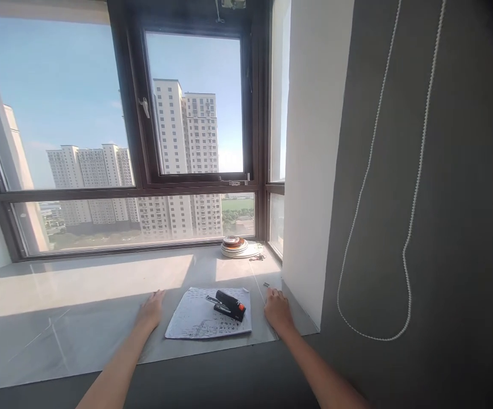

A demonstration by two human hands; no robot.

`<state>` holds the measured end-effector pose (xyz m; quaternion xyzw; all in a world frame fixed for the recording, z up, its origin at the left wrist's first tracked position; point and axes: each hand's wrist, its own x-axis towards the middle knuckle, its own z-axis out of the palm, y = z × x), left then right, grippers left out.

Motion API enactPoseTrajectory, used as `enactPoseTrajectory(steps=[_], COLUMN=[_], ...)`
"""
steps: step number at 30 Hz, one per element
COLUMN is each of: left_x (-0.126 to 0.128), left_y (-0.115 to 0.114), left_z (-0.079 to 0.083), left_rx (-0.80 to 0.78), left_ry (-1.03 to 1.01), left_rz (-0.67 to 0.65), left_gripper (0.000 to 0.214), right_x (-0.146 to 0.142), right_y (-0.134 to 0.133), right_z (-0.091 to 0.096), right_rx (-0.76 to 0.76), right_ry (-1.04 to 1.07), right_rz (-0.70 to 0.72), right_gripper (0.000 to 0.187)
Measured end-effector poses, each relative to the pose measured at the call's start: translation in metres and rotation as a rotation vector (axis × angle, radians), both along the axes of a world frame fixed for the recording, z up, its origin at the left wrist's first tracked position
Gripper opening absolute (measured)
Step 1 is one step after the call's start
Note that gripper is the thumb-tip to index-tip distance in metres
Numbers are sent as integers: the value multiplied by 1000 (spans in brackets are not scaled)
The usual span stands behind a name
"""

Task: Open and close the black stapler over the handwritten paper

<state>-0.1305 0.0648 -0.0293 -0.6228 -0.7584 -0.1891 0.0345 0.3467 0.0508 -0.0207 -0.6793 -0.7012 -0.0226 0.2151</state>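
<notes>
A stack of handwritten paper sheets (187, 321) lies on the window sill between my hands. On top of it rests a black stapler (230, 305) with an orange-red mark near its back end; its top arm is raised away from the metal magazine. To the left of the paper, my left hand (150, 311) rests on the sill, fingers forward and holding nothing visible. My right hand (278, 309) leans on the sill at the paper's right, fingers slightly bent and apart, with nothing seen in it. Just beyond its fingertips lies a small dark strip (266, 284), perhaps staples.
A pile of round coils or plates (234, 245) sits in the sill's far right corner, with small metal bits (257, 258) beside it. A white wall (310, 170) borders the right side. A beaded blind chain (372, 159) hangs farther right. Windows stand behind the sill (101, 301).
</notes>
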Motion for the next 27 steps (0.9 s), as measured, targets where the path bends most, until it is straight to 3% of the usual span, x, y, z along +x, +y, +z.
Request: enactPoseTrajectory(steps=[10, 18, 23, 27], left_x=[9, 17, 13, 15], left_y=[-16, -25, -23, -25], left_z=[9, 12, 11, 10], left_rx=[118, 175, 38, 72], left_ry=[28, 132, 37, 27], left_rz=[-78, -15, -44, -39], left_gripper=[49, 63, 53, 56], right_x=[-1, 0, 0, -1], right_y=[1, -5, -6, -6], right_z=[1, 7, 8, 8], right_rx=[26, 14, 14, 24], right_ry=[99, 114, 117, 106], right_rz=[5, 21, 15, 19], right_gripper=[48, 45, 47, 46])
